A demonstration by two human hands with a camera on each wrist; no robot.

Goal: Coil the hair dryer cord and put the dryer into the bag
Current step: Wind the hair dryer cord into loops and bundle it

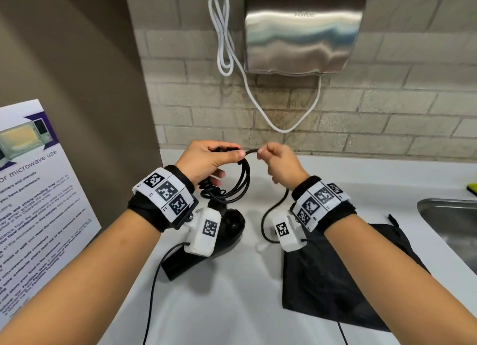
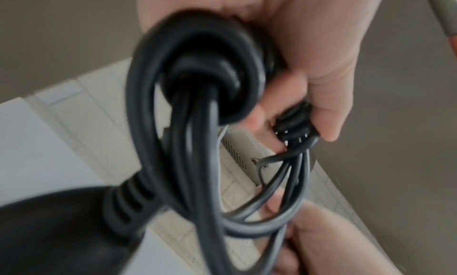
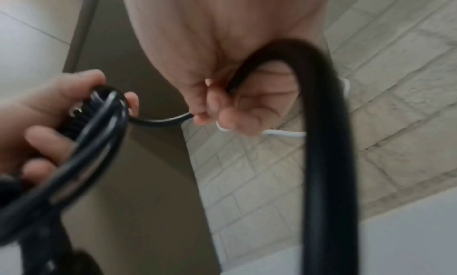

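Note:
My left hand [image 1: 214, 158] grips several loops of the black cord [image 1: 242, 179] above the counter; the plug [image 2: 294, 123] sits pinched at its fingertips. My right hand [image 1: 278, 161] pinches the loose run of cord [image 3: 163, 121] just right of the coil, and the rest of the cord [image 1: 271, 215] hangs from that hand to the counter. The black hair dryer [image 1: 227, 223] lies on the white counter under my left wrist, partly hidden by the wrist camera. A flat black bag [image 1: 335, 275] lies on the counter under my right forearm.
A steel sink [image 1: 454, 226] is set into the counter [image 1: 232, 293] at the right. A wall hand dryer [image 1: 304, 32] with a white cable [image 1: 224, 47] hangs on the tiled wall behind. A microwave notice board [image 1: 38, 189] leans at the left.

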